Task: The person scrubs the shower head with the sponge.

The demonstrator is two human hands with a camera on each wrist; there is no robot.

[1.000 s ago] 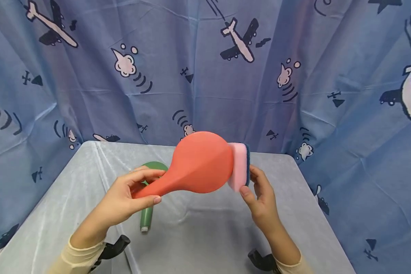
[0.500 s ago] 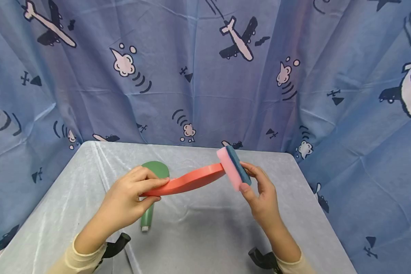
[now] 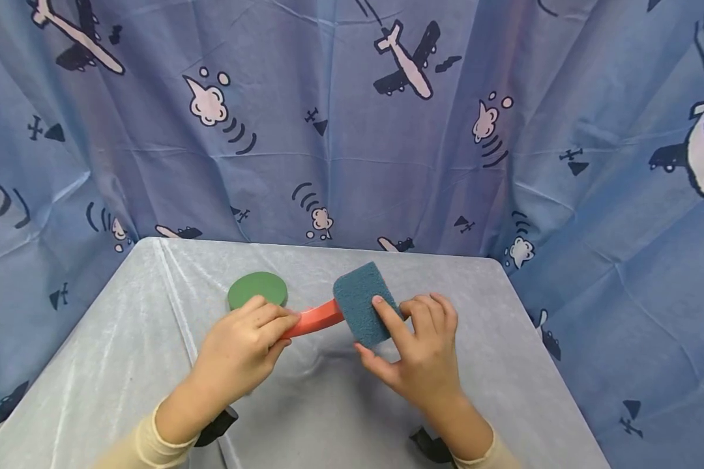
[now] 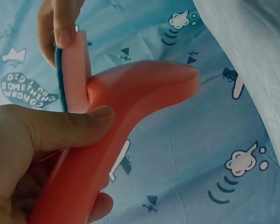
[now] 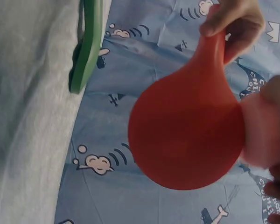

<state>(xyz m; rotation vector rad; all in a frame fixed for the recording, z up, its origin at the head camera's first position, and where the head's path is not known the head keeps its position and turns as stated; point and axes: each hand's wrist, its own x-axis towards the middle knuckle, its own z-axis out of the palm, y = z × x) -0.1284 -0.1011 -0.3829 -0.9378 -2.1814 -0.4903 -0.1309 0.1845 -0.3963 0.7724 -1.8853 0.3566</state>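
Observation:
In the head view my left hand (image 3: 237, 348) grips the handle of a red round-headed paddle (image 3: 319, 318), held in the air over the table. The left wrist view shows the thumb lying along the handle and the curved head (image 4: 149, 84) seen from its side. My right hand (image 3: 425, 361) holds a pink-and-blue scrubbing sponge (image 3: 359, 305), index finger on the blue scouring side and thumb at the lower edge. Its pink side (image 5: 261, 133) meets the rim of the paddle's head in the right wrist view. From the head camera, the sponge hides much of that head.
A green round-headed paddle (image 3: 257, 288) lies on the table behind my left hand, its handle hidden. The table (image 3: 317, 417) has a wrinkled pale cloth cover. Behind and beside it hangs a blue curtain (image 3: 340, 156) with airplane prints.
The red paddle has turned from face-on to edge-on. My right hand has moved left with the sponge, turning the blue side toward the head camera. My left hand has moved slightly right.

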